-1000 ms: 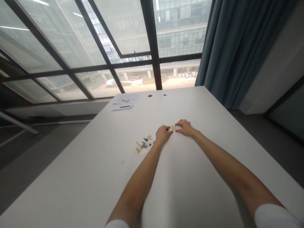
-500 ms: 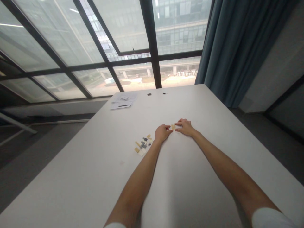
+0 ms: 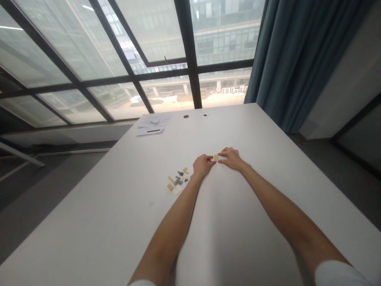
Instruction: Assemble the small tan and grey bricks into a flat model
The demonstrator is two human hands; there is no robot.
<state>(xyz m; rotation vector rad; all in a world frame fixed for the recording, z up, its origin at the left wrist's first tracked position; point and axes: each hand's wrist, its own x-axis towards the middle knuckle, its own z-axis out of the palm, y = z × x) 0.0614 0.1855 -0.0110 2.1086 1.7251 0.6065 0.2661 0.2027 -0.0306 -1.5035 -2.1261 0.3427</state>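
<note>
Between my two hands is a small tan building-block piece [image 3: 216, 158], close to the white tabletop. My left hand [image 3: 203, 164] has it by its left edge, with thumb and fingers closed in. From the other side, the fingertips of my right hand [image 3: 231, 158] grip its right edge. The piece is too small to tell whether it is one block or several pressed together. Just left of my left wrist lies a loose pile of small building-block pieces [image 3: 177, 181] in tan, grey, black and white, partly covered by my forearm.
Papers [image 3: 151, 129] with a dark strip lie at the table's far left. Two small dark round spots, one a disc [image 3: 186, 116], sit near the far edge. Beyond the white table [image 3: 119, 222] are windows and a blue curtain [image 3: 285, 67].
The tan parts between my hands have drawn together, and the narrow gap between them has closed. My right hand has shifted slightly left. The view has tilted a little.
</note>
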